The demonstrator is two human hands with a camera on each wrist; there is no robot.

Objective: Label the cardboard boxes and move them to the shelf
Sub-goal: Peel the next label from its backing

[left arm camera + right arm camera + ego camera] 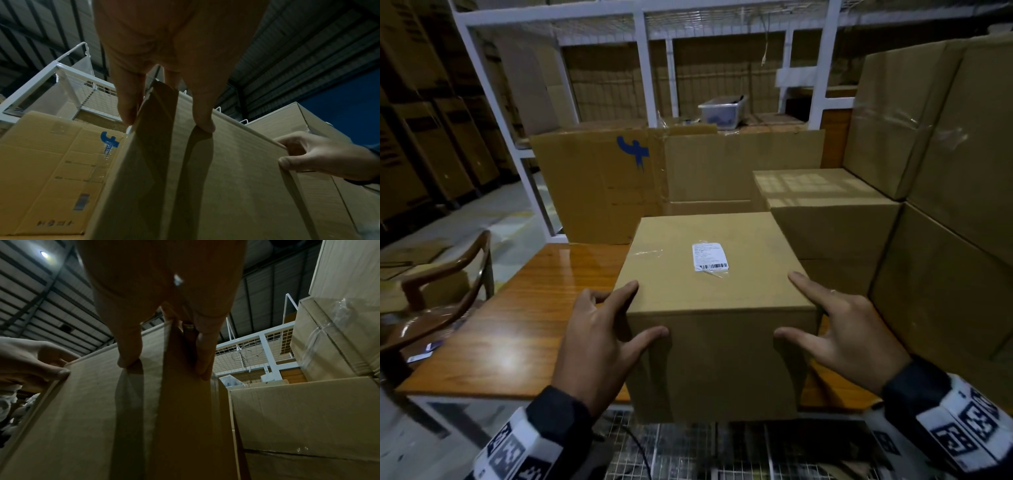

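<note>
A plain cardboard box (709,301) stands at the near edge of the wooden table (517,325), its front face reaching past that edge. A white barcode label (710,257) is stuck on its top. My left hand (619,318) straddles the near-left top corner, index finger on top and thumb on the front face. My right hand (825,318) mirrors it at the near-right corner. In the left wrist view, straight fingers (203,113) lie flat on the box (236,178). The right wrist view shows the same on the other side of the box (82,418).
A white metal shelf rack (643,68) stands behind, with a plastic tub (722,109) on it. A large carton with a blue mark (599,185) sits at the table's far end. Stacked cartons (945,274) wall the right side. A wooden chair (448,291) is at the left.
</note>
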